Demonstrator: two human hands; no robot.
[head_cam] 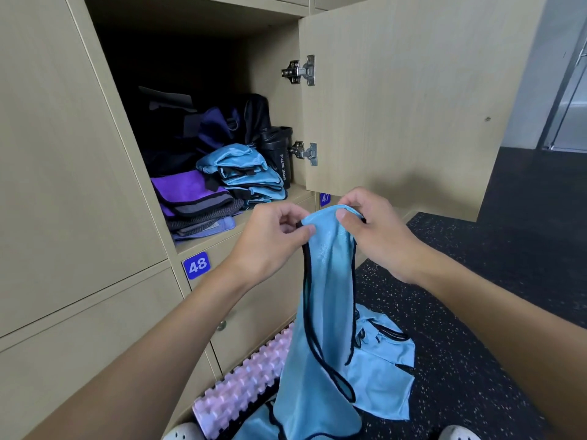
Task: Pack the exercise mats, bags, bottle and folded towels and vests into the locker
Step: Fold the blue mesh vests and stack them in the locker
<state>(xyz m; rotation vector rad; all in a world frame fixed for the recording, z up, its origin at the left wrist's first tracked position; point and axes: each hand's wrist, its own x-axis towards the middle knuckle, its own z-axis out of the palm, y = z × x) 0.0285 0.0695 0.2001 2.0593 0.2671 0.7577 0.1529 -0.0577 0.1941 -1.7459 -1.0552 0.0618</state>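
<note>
Open wooden locker [270, 74], upper centre of frame. At mid-frame, my left hand [273, 239] and right hand [378, 233] keep fingers [286, 214] clamped on the hanging light-blue mesh vest [327, 296]. I'd align its corners, fold it flat, then stack it.

Locker [275, 55] top free (rear perhaps too); vests [244, 173] crowd front.

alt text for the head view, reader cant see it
A left hand and right hand pinch the top of a light blue black-trimmed vest before an open wooden locker. Inside: folded blue vests, purple towels, a black sport bottle. A pink ridged mat lies on the floor.
</note>
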